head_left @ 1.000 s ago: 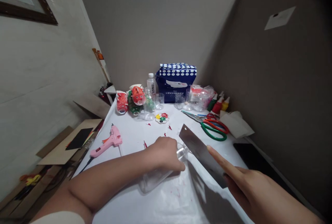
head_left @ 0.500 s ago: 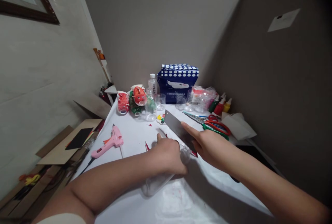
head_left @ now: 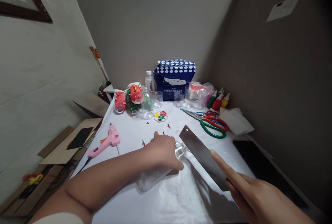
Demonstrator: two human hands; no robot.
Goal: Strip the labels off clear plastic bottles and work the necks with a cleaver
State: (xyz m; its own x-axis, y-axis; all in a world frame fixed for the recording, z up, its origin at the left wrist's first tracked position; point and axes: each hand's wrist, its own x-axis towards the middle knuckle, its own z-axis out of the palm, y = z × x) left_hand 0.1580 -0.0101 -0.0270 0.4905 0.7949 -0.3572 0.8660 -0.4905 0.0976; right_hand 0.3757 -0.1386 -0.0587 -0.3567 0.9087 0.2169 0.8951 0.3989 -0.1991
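A clear plastic bottle (head_left: 153, 179) lies on its side on the white-covered table, its narrow end pointing right and away. My left hand (head_left: 164, 149) is wrapped over it and presses it down, hiding its middle. In my right hand (head_left: 249, 191) is a cleaver (head_left: 203, 154), its handle hidden in the grip and my forefinger stretched along the blade. The blade sits just right of the bottle's neck (head_left: 181, 150), apart from it. Small red scraps (head_left: 168, 126) lie beyond my left hand.
A pink glue gun (head_left: 106, 142) lies left. Behind stand red fish-like crafts (head_left: 120, 101), clear cut bottles (head_left: 157, 99), a blue bag (head_left: 175, 82) and paint bottles (head_left: 217, 102). Scissors (head_left: 212, 128), a paint palette (head_left: 160, 116) and a black flat object (head_left: 267, 170) also lie there.
My right hand has drawn the cleaver right and toward me, off the bottle's neck area. My left hand still holds the bottle in about the same place. The view has shifted slightly.
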